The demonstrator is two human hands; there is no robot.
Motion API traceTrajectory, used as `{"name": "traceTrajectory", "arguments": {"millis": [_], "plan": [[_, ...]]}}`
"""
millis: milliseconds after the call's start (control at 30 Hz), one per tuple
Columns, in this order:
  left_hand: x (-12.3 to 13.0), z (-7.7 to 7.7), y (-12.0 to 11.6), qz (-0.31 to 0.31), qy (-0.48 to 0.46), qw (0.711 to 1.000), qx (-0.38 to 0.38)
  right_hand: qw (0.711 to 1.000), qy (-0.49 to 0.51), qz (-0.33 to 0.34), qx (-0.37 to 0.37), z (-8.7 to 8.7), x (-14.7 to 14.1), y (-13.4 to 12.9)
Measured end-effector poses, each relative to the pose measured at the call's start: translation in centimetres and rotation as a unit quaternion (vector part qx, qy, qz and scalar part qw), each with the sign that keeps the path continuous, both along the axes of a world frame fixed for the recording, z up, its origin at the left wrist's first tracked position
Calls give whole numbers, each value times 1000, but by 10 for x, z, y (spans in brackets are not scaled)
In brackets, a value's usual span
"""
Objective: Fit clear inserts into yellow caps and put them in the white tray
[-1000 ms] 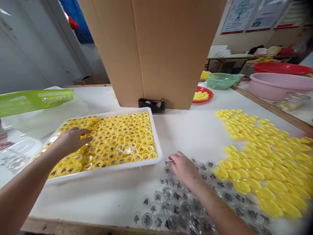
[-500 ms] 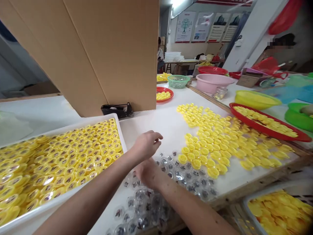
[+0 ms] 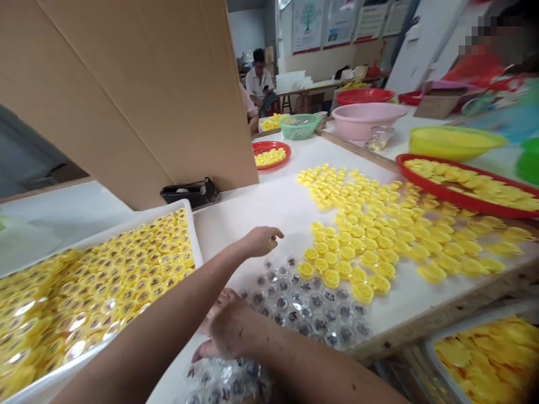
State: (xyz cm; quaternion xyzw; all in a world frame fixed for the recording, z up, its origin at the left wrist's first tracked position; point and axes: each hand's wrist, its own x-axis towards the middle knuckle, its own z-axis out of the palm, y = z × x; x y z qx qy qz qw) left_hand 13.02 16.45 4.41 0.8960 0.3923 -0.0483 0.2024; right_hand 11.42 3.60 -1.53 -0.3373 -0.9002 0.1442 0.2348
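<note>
My left hand (image 3: 264, 240) hovers over white tabletop, left of many small yellow round pieces (image 3: 345, 255). Its fingers are loosely bent, with a gap at the tips and nothing visible between them. Lower down, my right hand (image 3: 229, 325) is over clear dome-shaped caps with small dark figures inside (image 3: 303, 306). Its thumb is spread from the fingers, whose tips are partly hidden behind my left forearm. More clear caps (image 3: 227, 381) lie below that hand. A white tray (image 3: 194, 238) at left holds rows of yellow pieces with dark figures under clear covers.
A tall cardboard sheet (image 3: 138, 84) stands behind a black tape dispenser (image 3: 191, 193). Red trays (image 3: 463, 199) of yellow pieces, a pink basin (image 3: 366, 120) and a green basket (image 3: 298, 128) stand farther back. A bin of yellow parts (image 3: 492, 353) is below the table edge. People sit in the background.
My right hand has moved left and its thumb has come away from the fingers. The left hand stays near the same spot. The camera view has tilted down and shifted.
</note>
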Motion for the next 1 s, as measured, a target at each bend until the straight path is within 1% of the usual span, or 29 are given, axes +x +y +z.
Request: {"name": "traceTrajectory", "arguments": {"millis": [100,200,300,400,467,533,600,700,800,900,1000], "plan": [[-15,17,12,27,-8,1000,-7,998,-41,45,28,-3,-1,-6],[-31,26,12,46,-18,999,-16,994,-82,56,43,-4,1,-8],[-43,26,3,40,-33,998,-24,993,-103,47,35,-1,5,-11],[-47,19,-7,25,-48,998,-29,991,-129,29,26,3,12,-19],[-44,13,-11,16,-57,998,-28,990,-140,19,22,3,19,-25],[-35,7,-16,7,-67,997,-24,989,-143,11,19,1,28,-30],[-22,1,-21,-8,-77,997,-20,990,-139,5,14,-2,35,-34],[-2,-6,-32,-47,-84,995,-9,992,-121,-16,-3,-6,41,-36],[15,-13,-44,-95,-81,992,6,993,-93,-72,-31,-12,41,-36],[24,-21,-50,-133,-76,988,20,987,-68,-131,-59,-20,37,-36],[29,-29,-50,-150,-78,985,28,984,-61,-150,-77,-31,33,-34]]}}
